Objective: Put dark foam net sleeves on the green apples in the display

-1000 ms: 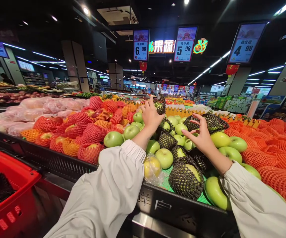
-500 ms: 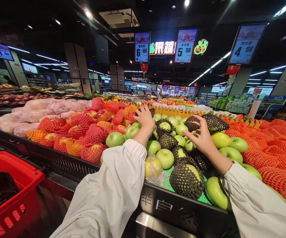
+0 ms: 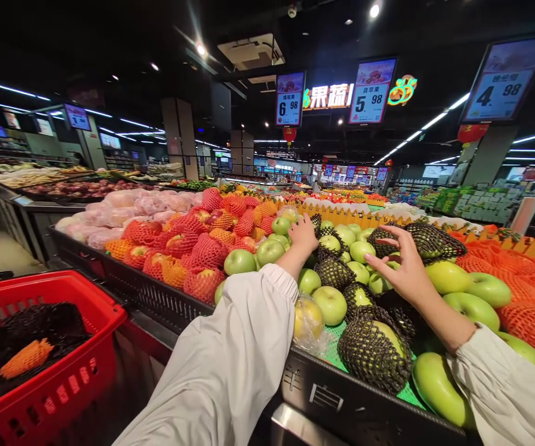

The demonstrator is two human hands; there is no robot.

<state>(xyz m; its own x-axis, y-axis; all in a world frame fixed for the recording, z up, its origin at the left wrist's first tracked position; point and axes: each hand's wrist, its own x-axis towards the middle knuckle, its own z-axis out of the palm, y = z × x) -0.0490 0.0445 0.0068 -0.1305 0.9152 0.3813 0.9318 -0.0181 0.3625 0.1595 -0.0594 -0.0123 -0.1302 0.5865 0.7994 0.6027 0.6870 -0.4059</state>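
My left hand (image 3: 303, 236) reaches over the green apples (image 3: 330, 305) toward the back of the display, fingers apart, beside some black netting. Its fingertips are partly hidden behind the hand, and whether they touch an apple I cannot tell. My right hand (image 3: 404, 263) hovers over the right part of the same heap, thumb and fingers spread with nothing between them. Below it, a green fruit in a black net sleeve (image 3: 374, 356) lies by the front edge. A plastic-wrapped yellowish fruit (image 3: 307, 317) sits left of it.
Apples in red and orange net sleeves (image 3: 207, 251) are piled on the left, with pink wrapped fruit (image 3: 128, 207) beyond. Orange-netted fruit (image 3: 534, 310) fills the right. A black rim (image 3: 323, 381) edges the display. A red shopping basket (image 3: 104, 316) stands at lower left.
The view has turned left and slightly up, so the display appears further right and more of the basket shows. Both hands stay over the apples in nearly the same poses.
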